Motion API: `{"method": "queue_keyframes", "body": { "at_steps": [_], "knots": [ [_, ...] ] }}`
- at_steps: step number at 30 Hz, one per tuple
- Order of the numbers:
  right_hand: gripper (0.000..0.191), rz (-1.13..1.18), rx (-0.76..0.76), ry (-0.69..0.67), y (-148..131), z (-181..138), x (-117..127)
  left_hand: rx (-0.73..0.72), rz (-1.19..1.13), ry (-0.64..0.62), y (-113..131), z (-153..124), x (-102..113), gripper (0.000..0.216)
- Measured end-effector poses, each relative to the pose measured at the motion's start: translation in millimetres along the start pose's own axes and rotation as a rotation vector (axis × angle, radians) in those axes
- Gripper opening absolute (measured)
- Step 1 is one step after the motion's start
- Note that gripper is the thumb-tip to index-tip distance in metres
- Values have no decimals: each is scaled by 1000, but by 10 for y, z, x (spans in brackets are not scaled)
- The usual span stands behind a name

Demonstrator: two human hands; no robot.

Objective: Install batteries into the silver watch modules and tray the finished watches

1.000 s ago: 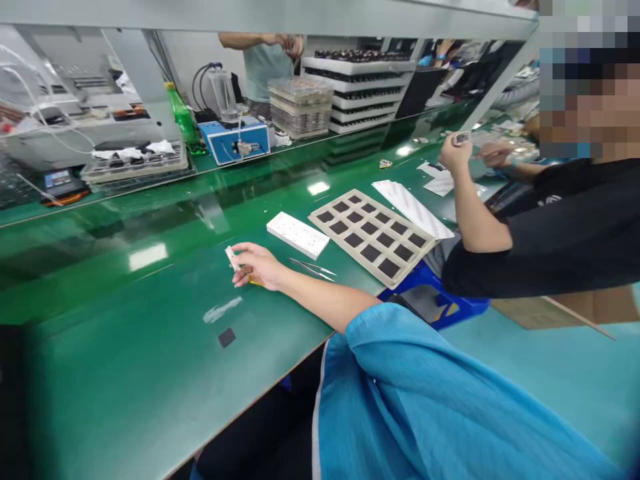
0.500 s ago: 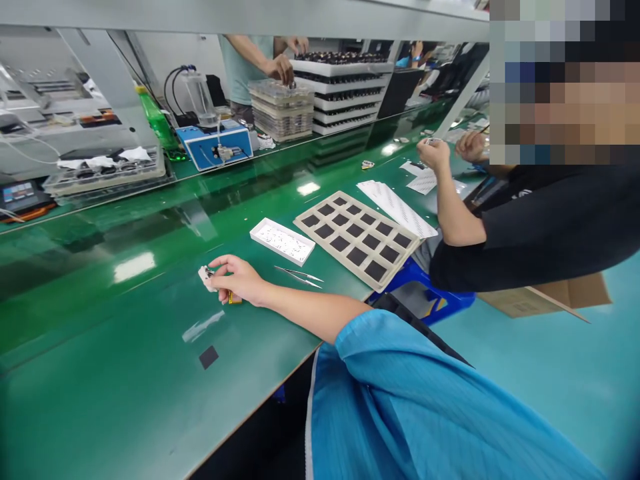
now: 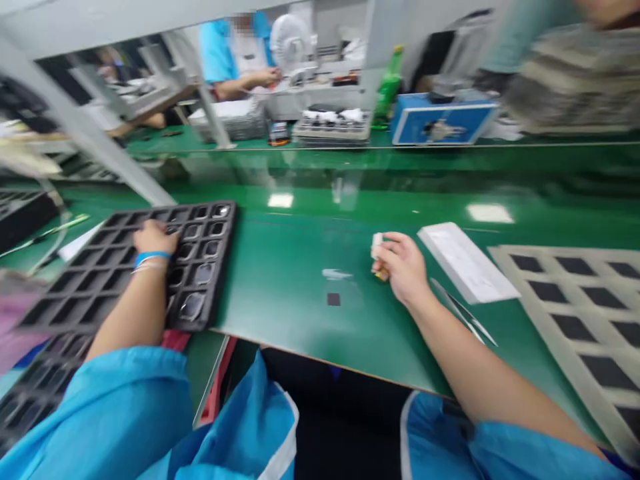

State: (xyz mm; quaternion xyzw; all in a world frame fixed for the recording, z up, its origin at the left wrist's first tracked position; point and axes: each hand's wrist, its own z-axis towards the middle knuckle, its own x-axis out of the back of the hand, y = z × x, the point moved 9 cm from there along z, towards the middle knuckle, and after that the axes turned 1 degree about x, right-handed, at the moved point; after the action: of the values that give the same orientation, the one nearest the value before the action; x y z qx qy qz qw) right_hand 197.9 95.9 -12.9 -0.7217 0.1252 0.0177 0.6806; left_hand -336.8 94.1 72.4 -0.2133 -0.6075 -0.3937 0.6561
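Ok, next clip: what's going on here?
A person sits at a green bench. Their right hand pinches a small white piece with a yellow end, near steel tweezers and a white tray. Their left hand rests on a black compartment tray holding small shiny parts. A beige mat with dark squares lies to the right, and a co-worker sits beyond the bench.

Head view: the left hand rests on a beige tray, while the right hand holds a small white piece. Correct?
No: the head view shows the left hand on a black compartmented tray, not beige. The right hand holding the small white piece stands as stated.
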Motion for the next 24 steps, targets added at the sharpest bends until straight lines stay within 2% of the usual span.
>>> {"method": "queue_keyframes", "body": {
  "at_steps": [2, 4, 9, 14, 16, 18, 20, 21, 22, 23, 24],
  "knots": [
    [56, 8, 20, 9, -19, 6, 6, 119, 9, 31, -432, 29, 20, 41],
    [56, 14, 32, 15, -40, -14, 8, 163, -6, 42, -585, 76, -35, 42],
    [56, 17, 55, 29, -82, -63, 14, 200, -127, 88, -567, 90, -106, 43],
    [54, 10, 113, 29, -129, -65, 7, 275, -185, 91, -561, 32, -70, 51],
    [55, 7, 120, 29, -134, -71, 2, 318, -184, 101, -451, -4, -5, 53],
    [56, 1, 121, 29, -135, -82, -3, 273, -202, 158, -137, -105, 128, 57],
    [57, -11, 126, 24, -137, -98, -13, 55, -306, 225, 442, -326, 263, 62],
    [58, -20, 130, 18, -137, -107, -23, -98, -412, 199, 800, -498, 269, 60],
    [59, -32, 134, 10, -135, -117, -34, -232, -549, 117, 1156, -707, 214, 57],
    [60, -46, 139, 1, -133, -127, -48, -348, -709, -39, 1513, -950, 88, 56],
    [61, -63, 147, -9, -131, -138, -63, -427, -871, -252, 1850, -1223, -95, 57]
  ]
}}
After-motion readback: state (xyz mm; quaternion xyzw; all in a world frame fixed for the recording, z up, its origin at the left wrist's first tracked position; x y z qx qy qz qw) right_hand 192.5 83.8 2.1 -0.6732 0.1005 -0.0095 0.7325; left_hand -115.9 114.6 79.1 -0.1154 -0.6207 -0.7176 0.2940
